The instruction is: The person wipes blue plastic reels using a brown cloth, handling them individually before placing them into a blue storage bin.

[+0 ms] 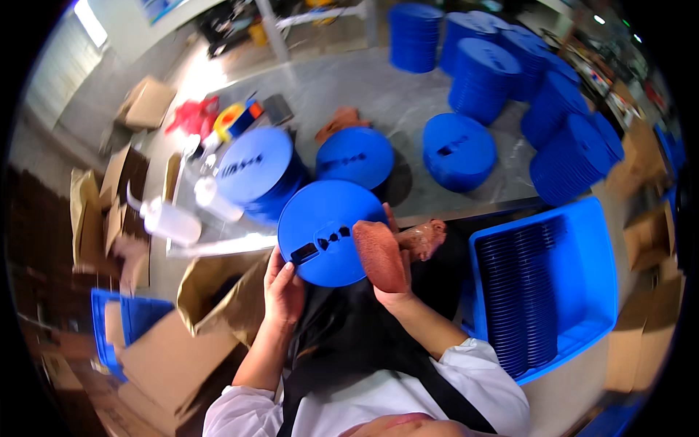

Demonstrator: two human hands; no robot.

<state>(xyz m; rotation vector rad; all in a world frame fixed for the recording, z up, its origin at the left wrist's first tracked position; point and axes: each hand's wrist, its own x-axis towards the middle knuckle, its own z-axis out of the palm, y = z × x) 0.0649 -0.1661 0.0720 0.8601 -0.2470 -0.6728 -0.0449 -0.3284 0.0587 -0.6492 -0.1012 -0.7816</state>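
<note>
A round blue plastic disc (328, 229) with a dark slot and small black cut-outs in its face is held up in front of my body. My left hand (282, 290) grips its lower left edge, thumb on the face. At the disc's right edge, my right hand (397, 280) is closed around a reddish-brown cloth (380, 255), which lies over part of the rim and hides most of the fingers. A crumpled end of the cloth sticks out to the right. Just beyond, a stack of blue discs (256, 164) and another blue disc (354, 156) rest on the metal table.
Tall stacks of blue discs (484, 80) crowd the table's (306, 91) far right, with a smaller pile (459, 153) nearer. A blue crate (582, 291) to my right holds rows of upright discs. White squeeze bottles (171, 222), tape (231, 120) and cardboard boxes (178, 357) are leftward.
</note>
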